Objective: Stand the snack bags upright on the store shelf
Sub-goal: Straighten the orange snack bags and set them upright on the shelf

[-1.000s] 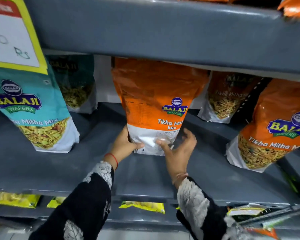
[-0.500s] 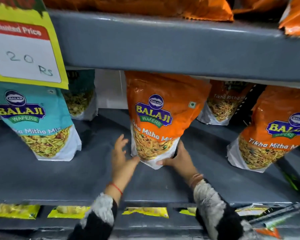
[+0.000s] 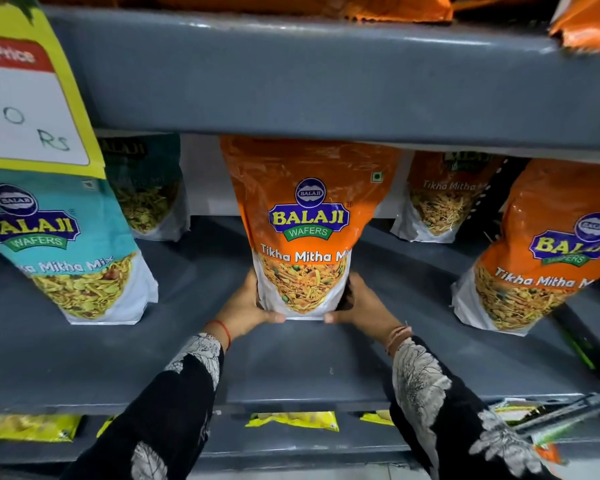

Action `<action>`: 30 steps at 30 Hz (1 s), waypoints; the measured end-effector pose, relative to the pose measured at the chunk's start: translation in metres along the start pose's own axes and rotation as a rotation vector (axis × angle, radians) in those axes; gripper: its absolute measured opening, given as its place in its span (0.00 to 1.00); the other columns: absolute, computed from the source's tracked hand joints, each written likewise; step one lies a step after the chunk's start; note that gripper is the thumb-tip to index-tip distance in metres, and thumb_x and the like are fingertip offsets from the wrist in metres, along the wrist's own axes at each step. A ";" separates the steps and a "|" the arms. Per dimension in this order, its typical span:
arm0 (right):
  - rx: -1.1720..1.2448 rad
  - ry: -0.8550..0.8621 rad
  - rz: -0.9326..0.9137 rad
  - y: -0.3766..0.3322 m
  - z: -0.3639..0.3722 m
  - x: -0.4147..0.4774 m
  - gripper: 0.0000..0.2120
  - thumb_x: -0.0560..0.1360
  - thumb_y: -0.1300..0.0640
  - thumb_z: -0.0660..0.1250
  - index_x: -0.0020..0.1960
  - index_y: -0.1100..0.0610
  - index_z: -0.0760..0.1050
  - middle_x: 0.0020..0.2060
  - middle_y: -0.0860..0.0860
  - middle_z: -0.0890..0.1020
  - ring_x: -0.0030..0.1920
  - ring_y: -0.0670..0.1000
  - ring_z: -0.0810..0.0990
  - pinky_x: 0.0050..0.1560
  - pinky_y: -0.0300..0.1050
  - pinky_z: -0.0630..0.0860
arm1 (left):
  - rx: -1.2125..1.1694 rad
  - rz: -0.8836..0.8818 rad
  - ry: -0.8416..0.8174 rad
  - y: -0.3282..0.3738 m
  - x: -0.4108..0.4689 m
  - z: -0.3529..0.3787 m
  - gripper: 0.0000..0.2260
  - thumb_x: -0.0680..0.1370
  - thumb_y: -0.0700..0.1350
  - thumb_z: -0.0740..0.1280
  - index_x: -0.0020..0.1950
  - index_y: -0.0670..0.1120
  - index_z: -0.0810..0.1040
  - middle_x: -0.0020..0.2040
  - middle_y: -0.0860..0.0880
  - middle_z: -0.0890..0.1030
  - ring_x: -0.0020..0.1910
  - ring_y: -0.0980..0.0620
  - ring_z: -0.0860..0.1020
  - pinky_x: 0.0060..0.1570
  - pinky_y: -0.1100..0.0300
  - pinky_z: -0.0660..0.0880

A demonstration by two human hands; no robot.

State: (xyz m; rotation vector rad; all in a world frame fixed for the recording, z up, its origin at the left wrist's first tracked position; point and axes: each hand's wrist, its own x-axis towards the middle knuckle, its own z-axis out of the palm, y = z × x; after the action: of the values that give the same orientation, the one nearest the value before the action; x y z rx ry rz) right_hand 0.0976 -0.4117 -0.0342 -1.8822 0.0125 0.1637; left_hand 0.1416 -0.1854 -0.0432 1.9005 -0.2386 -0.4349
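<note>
An orange Balaji Tikha Mitha Mix bag [image 3: 307,216] stands upright in the middle of the grey shelf [image 3: 291,362], its front facing me. My left hand [image 3: 246,306] grips its lower left corner. My right hand [image 3: 361,304] grips its lower right corner. Both thumbs press under the bag's bottom edge. A teal bag [image 3: 70,258] stands upright at the left. Another orange bag [image 3: 541,265] leans at the right. Two more bags stand further back: a teal rear bag [image 3: 146,192] and an orange rear bag [image 3: 440,199].
The grey shelf above [image 3: 326,74] overhangs the bags' tops and carries orange packs. A yellow price tag [image 3: 28,95] hangs at top left over the teal bag. Yellow packets [image 3: 291,420] lie on the shelf below. A metal cart rail [image 3: 568,407] juts in at lower right.
The orange bag was turned from its back to its front and set down upright. Both hands slid down to its bottom corners. The view moved closer.
</note>
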 end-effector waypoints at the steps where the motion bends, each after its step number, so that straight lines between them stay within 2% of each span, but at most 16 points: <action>1: -0.060 0.037 -0.001 -0.001 0.002 0.000 0.38 0.59 0.62 0.79 0.63 0.54 0.63 0.58 0.50 0.76 0.60 0.53 0.75 0.61 0.51 0.74 | 0.020 -0.003 0.009 0.000 0.001 -0.001 0.49 0.52 0.51 0.78 0.68 0.60 0.56 0.69 0.50 0.71 0.68 0.48 0.70 0.68 0.42 0.69; 3: -0.160 0.140 -0.008 -0.006 0.010 -0.002 0.38 0.58 0.62 0.79 0.62 0.57 0.64 0.60 0.55 0.77 0.60 0.57 0.75 0.61 0.54 0.73 | 0.017 -0.007 0.026 0.004 -0.002 -0.002 0.47 0.51 0.51 0.77 0.66 0.60 0.59 0.68 0.50 0.73 0.66 0.48 0.71 0.67 0.42 0.69; 5: -0.194 0.196 -0.006 -0.013 0.016 -0.012 0.36 0.59 0.63 0.78 0.63 0.59 0.65 0.60 0.57 0.77 0.60 0.58 0.75 0.58 0.47 0.72 | -0.009 -0.003 0.030 0.006 -0.013 -0.001 0.45 0.51 0.50 0.77 0.65 0.59 0.62 0.67 0.50 0.73 0.66 0.48 0.72 0.67 0.43 0.69; 7: -0.217 0.182 0.005 -0.015 0.020 -0.031 0.36 0.61 0.63 0.78 0.63 0.58 0.64 0.61 0.56 0.76 0.60 0.56 0.74 0.55 0.42 0.68 | -0.027 -0.007 0.042 0.004 -0.034 0.005 0.41 0.52 0.49 0.78 0.62 0.60 0.65 0.65 0.51 0.76 0.65 0.49 0.73 0.66 0.45 0.71; 10: -0.266 0.156 0.020 -0.011 0.029 -0.071 0.33 0.62 0.61 0.77 0.62 0.56 0.64 0.59 0.55 0.76 0.57 0.53 0.74 0.49 0.38 0.66 | 0.014 -0.006 0.080 -0.003 -0.076 0.018 0.36 0.55 0.44 0.78 0.56 0.62 0.65 0.55 0.58 0.78 0.60 0.52 0.76 0.57 0.58 0.74; 12: -0.297 0.150 0.024 -0.006 0.035 -0.094 0.32 0.63 0.59 0.76 0.62 0.55 0.64 0.57 0.55 0.76 0.56 0.53 0.74 0.47 0.39 0.66 | 0.073 0.007 0.090 -0.007 -0.096 0.025 0.34 0.59 0.40 0.78 0.56 0.60 0.64 0.53 0.56 0.78 0.58 0.51 0.77 0.56 0.59 0.74; 15: -0.328 0.141 0.040 -0.002 0.040 -0.110 0.32 0.64 0.57 0.76 0.63 0.55 0.63 0.58 0.56 0.76 0.56 0.56 0.75 0.49 0.41 0.68 | 0.159 0.013 0.077 -0.010 -0.112 0.028 0.33 0.62 0.41 0.77 0.61 0.51 0.65 0.56 0.51 0.79 0.57 0.49 0.77 0.58 0.53 0.75; 18: -0.343 0.149 0.029 -0.003 0.043 -0.113 0.35 0.64 0.57 0.76 0.64 0.55 0.62 0.59 0.56 0.75 0.57 0.56 0.74 0.49 0.40 0.67 | 0.218 0.020 0.072 -0.008 -0.116 0.029 0.35 0.63 0.42 0.77 0.65 0.47 0.63 0.60 0.47 0.79 0.58 0.47 0.78 0.56 0.54 0.75; 22: -0.353 0.176 -0.003 -0.003 0.044 -0.114 0.36 0.63 0.58 0.76 0.65 0.55 0.62 0.60 0.55 0.76 0.60 0.56 0.73 0.55 0.43 0.68 | 0.245 0.045 0.076 -0.011 -0.115 0.029 0.36 0.64 0.43 0.76 0.67 0.47 0.61 0.63 0.48 0.77 0.61 0.46 0.76 0.56 0.56 0.74; 25: -0.352 0.179 -0.006 -0.002 0.044 -0.112 0.38 0.63 0.56 0.77 0.67 0.54 0.60 0.62 0.54 0.75 0.63 0.55 0.71 0.58 0.44 0.68 | 0.258 0.076 0.085 -0.011 -0.116 0.032 0.33 0.66 0.41 0.75 0.67 0.47 0.63 0.60 0.52 0.76 0.61 0.47 0.75 0.53 0.60 0.71; 27: -0.322 0.189 -0.036 0.000 0.042 -0.114 0.46 0.61 0.54 0.78 0.70 0.53 0.55 0.68 0.51 0.69 0.67 0.52 0.67 0.63 0.44 0.66 | 0.239 0.115 0.128 -0.010 -0.121 0.035 0.32 0.66 0.39 0.75 0.65 0.49 0.64 0.59 0.56 0.74 0.61 0.50 0.74 0.54 0.60 0.70; 28: -0.288 0.214 -0.051 0.003 0.041 -0.119 0.51 0.59 0.51 0.79 0.72 0.53 0.50 0.71 0.48 0.64 0.70 0.49 0.62 0.66 0.42 0.62 | 0.211 0.145 0.168 -0.011 -0.128 0.036 0.32 0.66 0.39 0.75 0.65 0.51 0.64 0.61 0.58 0.73 0.62 0.54 0.73 0.57 0.60 0.70; 30: -0.191 0.304 -0.070 0.012 0.034 -0.138 0.57 0.58 0.39 0.76 0.73 0.53 0.44 0.72 0.45 0.54 0.71 0.43 0.55 0.69 0.37 0.55 | 0.143 0.199 0.351 -0.015 -0.148 0.045 0.31 0.66 0.41 0.75 0.65 0.54 0.66 0.64 0.57 0.73 0.63 0.59 0.71 0.63 0.62 0.69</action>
State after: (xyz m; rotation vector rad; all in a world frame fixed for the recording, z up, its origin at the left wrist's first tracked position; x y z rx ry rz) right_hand -0.0435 -0.3933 -0.0394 -2.0788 0.1432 -0.1759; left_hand -0.0129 -0.1641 -0.0440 2.0311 -0.2266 0.0532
